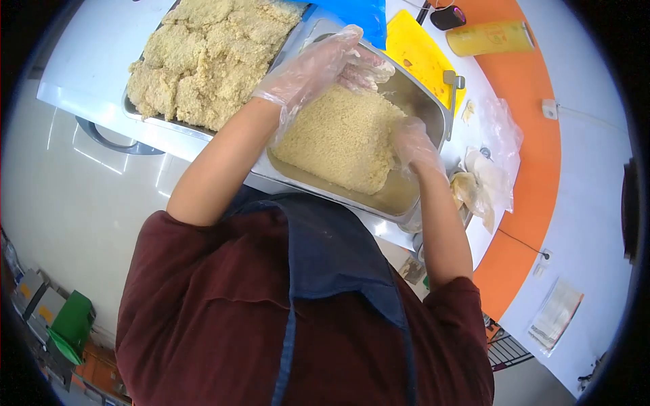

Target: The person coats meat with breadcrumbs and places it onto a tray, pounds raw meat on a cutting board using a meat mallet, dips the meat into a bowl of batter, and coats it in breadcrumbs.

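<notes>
A deep metal pan point(406, 201) holds a broad bed of pale yellow crumbs point(338, 139). My left hand point(332, 64), in a clear plastic glove, is over the pan's far left part, fingers stretched out and dusted with white; it holds nothing. At the right end of the crumbs is my right hand point(414, 141), also gloved, its fingertips down at the edge of the crumbs and partly hidden. Left of the pan, a tray point(172, 124) is filled with several crumb-coated pieces point(210, 61).
Behind the pan lie a blue plastic bag point(359, 17) and a yellow board point(420, 54) with a metal handle. A yellow can point(489, 38) lies at the back right. Crumpled clear plastic point(497, 142) is on the right side.
</notes>
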Demonstrator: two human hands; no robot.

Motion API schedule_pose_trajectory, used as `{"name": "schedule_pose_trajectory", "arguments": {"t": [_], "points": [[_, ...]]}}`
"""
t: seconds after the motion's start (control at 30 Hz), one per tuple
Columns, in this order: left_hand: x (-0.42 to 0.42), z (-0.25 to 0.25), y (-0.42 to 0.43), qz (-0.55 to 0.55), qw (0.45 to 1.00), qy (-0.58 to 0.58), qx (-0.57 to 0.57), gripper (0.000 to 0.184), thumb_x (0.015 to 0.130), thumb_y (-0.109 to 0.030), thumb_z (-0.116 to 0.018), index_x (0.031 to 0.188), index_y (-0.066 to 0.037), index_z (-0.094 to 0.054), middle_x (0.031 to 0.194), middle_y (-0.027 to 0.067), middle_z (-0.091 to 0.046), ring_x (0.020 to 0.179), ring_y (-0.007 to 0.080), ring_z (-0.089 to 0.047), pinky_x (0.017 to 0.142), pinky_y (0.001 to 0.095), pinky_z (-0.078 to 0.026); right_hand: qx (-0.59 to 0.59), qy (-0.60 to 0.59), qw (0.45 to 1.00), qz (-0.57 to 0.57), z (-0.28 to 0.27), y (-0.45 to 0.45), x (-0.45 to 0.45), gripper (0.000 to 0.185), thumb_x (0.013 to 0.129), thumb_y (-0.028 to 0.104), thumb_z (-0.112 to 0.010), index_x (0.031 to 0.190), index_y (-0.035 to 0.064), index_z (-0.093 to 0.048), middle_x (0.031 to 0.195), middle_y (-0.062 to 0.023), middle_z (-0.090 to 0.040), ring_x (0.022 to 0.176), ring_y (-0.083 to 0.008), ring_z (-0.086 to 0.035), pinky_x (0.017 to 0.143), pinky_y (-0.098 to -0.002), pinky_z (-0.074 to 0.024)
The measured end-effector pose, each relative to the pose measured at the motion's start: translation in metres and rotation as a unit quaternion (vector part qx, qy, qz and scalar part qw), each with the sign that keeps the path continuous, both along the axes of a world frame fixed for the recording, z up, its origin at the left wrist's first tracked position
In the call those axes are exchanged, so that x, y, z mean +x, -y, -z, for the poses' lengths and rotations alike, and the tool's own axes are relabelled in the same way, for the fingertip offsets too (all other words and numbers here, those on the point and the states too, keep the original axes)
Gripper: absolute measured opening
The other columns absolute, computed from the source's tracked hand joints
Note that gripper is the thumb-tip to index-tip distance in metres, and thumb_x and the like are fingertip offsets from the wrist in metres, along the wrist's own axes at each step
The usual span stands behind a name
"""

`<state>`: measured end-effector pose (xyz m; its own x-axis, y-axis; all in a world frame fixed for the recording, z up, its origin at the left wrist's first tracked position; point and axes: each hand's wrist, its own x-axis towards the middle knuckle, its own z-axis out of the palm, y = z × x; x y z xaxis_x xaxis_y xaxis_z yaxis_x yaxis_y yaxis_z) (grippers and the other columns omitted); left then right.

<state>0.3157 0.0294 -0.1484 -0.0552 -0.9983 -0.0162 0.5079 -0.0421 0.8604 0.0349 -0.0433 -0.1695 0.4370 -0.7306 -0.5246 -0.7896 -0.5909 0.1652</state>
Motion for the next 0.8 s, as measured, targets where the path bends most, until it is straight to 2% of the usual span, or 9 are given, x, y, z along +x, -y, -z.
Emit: {"name": "schedule_pose_trajectory", "arguments": {"t": [0.1,0.23,0.3,0.43,0.53,0.6,0.63,0.7,0.8], "points": [[-0.002,0.005,0.005,-0.015,1.000,0.023,0.004,0.067,0.101,-0.058,-0.052,0.133,-0.001,-0.058,0.126,0.0189,-0.069,0.102,0.0294,-0.070,0.095,0.0420,-0.052,0.201,0.080,0.965,0.147,-0.001,0.002,0.001,0.061,0.105,0.037,-0.051,0.142,-0.0113,-0.047,0.143,-0.0313,-0.052,0.128,-0.0419,-0.058,0.101,-0.0474,-0.0531],[0.002,0.000,-0.002,-0.006,0.998,0.055,-0.006,0.067,0.101,-0.058,-0.052,0.135,-0.001,-0.057,0.126,0.0192,-0.069,0.101,0.0301,-0.070,0.093,0.0422,-0.052,0.202,0.238,0.877,0.365,0.013,-0.016,0.016,0.070,0.103,0.047,-0.053,0.148,-0.0057,-0.043,0.155,-0.0229,-0.044,0.132,-0.0411,-0.056,0.101,-0.0539,-0.0531],[0.000,0.003,0.002,-0.004,1.000,0.018,0.011,0.068,0.101,-0.058,-0.052,0.138,-0.001,-0.054,0.128,0.0199,-0.068,0.100,0.0307,-0.070,0.093,0.0428,-0.052,0.262,0.378,0.588,0.665,-0.017,-0.034,0.053,0.074,0.098,0.041,-0.067,0.156,0.0079,-0.036,0.154,-0.0139,-0.050,0.143,-0.0381,-0.044,0.117,-0.0570,-0.0376],[-0.001,0.008,0.002,0.003,1.000,0.024,-0.002,0.069,0.101,-0.058,-0.052,0.140,-0.001,-0.053,0.128,0.0200,-0.068,0.104,0.0303,-0.069,0.093,0.0424,-0.053,0.311,0.398,0.544,0.670,0.016,-0.029,0.048,0.075,0.098,0.049,-0.065,0.155,0.0086,-0.038,0.157,-0.0109,-0.046,0.144,-0.0379,-0.042,0.117,-0.0636,-0.0324],[-0.005,0.004,0.000,-0.054,0.998,0.013,0.016,0.058,0.110,-0.050,-0.038,0.123,0.000,-0.066,0.122,0.0125,-0.073,0.094,0.0213,-0.070,0.091,0.0363,-0.052,0.356,0.440,0.489,0.663,0.016,-0.029,0.052,0.071,0.098,0.048,-0.066,0.153,0.0095,-0.043,0.160,-0.0127,-0.041,0.146,-0.0363,-0.039,0.118,-0.0613,-0.0297],[-0.003,0.003,0.000,-0.023,1.000,-0.008,0.013,0.068,0.103,-0.056,-0.049,0.143,-0.001,-0.051,0.126,0.0205,-0.069,0.115,0.0301,-0.066,0.099,0.0429,-0.052,0.404,0.504,0.442,0.623,0.013,-0.035,0.055,0.070,0.096,0.046,-0.069,0.151,0.0095,-0.048,0.161,-0.0138,-0.040,0.147,-0.0354,-0.038,0.119,-0.0592,-0.0280],[-0.003,0.003,-0.001,-0.022,1.000,-0.007,0.013,0.068,0.103,-0.056,-0.049,0.143,-0.001,-0.051,0.126,0.0205,-0.069,0.115,0.0301,-0.066,0.099,0.0429,-0.052,0.404,0.504,0.441,0.623,0.016,-0.034,0.056,0.070,0.096,0.046,-0.069,0.151,0.0095,-0.048,0.161,-0.0138,-0.040,0.147,-0.0354,-0.038,0.119,-0.0592,-0.0280],[-0.005,0.001,-0.003,-0.035,0.999,0.006,0.009,0.068,0.103,-0.056,-0.049,0.143,-0.001,-0.051,0.126,0.0202,-0.068,0.115,0.0302,-0.066,0.101,0.0429,-0.051,0.308,0.427,0.575,0.626,0.019,-0.033,0.062,0.067,0.096,0.043,-0.069,0.149,0.0082,-0.050,0.156,-0.0132,-0.048,0.144,-0.0331,-0.044,0.119,-0.0560,-0.0312],[-0.006,-0.003,-0.003,-0.038,0.999,-0.007,0.012,0.068,0.103,-0.057,-0.050,0.142,-0.001,-0.053,0.126,0.0196,-0.069,0.112,0.0296,-0.067,0.099,0.0419,-0.051,0.273,0.423,0.537,0.676,0.006,-0.035,0.069,0.071,0.088,0.030,-0.080,0.150,0.0120,-0.051,0.153,-0.0127,-0.052,0.139,-0.0302,-0.050,0.118,-0.0474,-0.0375]]}}
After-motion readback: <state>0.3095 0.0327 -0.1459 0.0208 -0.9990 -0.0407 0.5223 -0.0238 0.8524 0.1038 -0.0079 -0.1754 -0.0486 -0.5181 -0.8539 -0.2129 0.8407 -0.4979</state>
